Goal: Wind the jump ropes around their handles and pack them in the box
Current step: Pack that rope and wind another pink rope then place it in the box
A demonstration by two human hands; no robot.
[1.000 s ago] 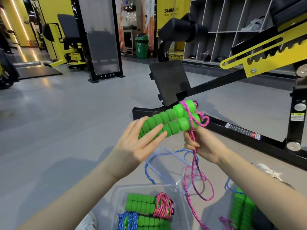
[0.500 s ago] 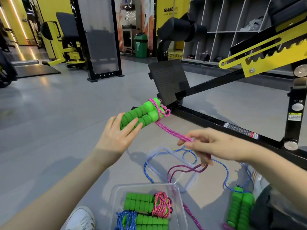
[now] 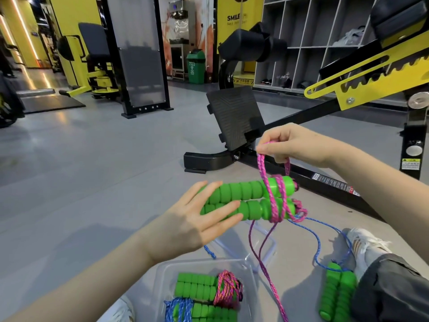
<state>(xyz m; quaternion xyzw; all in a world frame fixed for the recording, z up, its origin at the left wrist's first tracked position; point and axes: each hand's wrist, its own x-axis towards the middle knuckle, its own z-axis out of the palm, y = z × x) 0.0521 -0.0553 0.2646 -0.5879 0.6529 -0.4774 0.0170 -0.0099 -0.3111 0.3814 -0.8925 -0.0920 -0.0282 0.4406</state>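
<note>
Left hand (image 3: pixel 185 226): fingers (image 3: pixel 220 206) straight and slightly apart, laid flat across the near end of the green handles (image 3: pixel 241 201); thumb hidden. The two handles lie side by side, held level in the air, and their far ends stick out past the fingertips toward the right hand (image 3: pixel 299 145).

Right hand is above and just beyond those ends. Its fingers (image 3: pixel 267 147) are together, pinching a loop of the pink rope (image 3: pixel 262 168). From the pinch the rope drops to the handle ends, where a few turns wrap both handles. The loose tail hangs below the handles and runs down past the box (image 3: pixel 251 284).

The clear box sits on the floor (image 3: pixel 92 182) below the left wrist. In it are a wound pink set (image 3: pixel 204 287) and a wound blue set (image 3: pixel 204 310). A clear lid (image 3: pixel 269 242) lies just past the box.

Below the right forearm, a blue rope (image 3: pixel 318 240) lies unwound on the floor, with its handles (image 3: pixel 336 293) beside the leg.
</note>
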